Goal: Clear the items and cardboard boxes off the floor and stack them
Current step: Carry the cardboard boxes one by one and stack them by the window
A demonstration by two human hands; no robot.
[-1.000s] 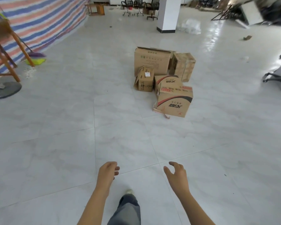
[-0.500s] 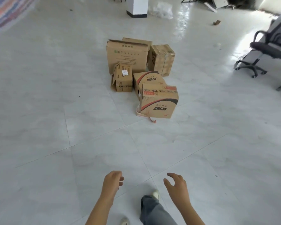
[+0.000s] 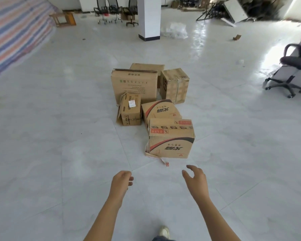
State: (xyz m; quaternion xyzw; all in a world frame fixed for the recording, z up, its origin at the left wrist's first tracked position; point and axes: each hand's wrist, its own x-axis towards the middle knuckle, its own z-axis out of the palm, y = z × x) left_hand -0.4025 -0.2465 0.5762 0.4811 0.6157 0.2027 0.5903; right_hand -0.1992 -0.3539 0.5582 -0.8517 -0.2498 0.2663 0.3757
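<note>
Several cardboard boxes cluster on the white tiled floor ahead. Nearest is a box with a red and black stripe (image 3: 171,140), a strip of loose tape (image 3: 163,161) trailing from its corner. Behind it lies a similar striped box (image 3: 161,110), and to the left a small box with a white label (image 3: 131,109). A large plain box (image 3: 135,84) and a taped box (image 3: 175,85) stand at the back. My left hand (image 3: 121,184) and my right hand (image 3: 195,178) reach forward, fingers loosely curled, holding nothing, just short of the nearest box.
A white pillar (image 3: 149,18) stands behind the boxes, crumpled plastic (image 3: 175,31) beside it. An office chair (image 3: 292,72) sits at the right, more chairs (image 3: 115,11) at the back. A striped tarp (image 3: 12,32) covers the left wall. My shoe (image 3: 163,232) is below.
I have walked closer to the boxes and the view has tilted up. Both hands have risen and reached further forward, the right one opening wider.
</note>
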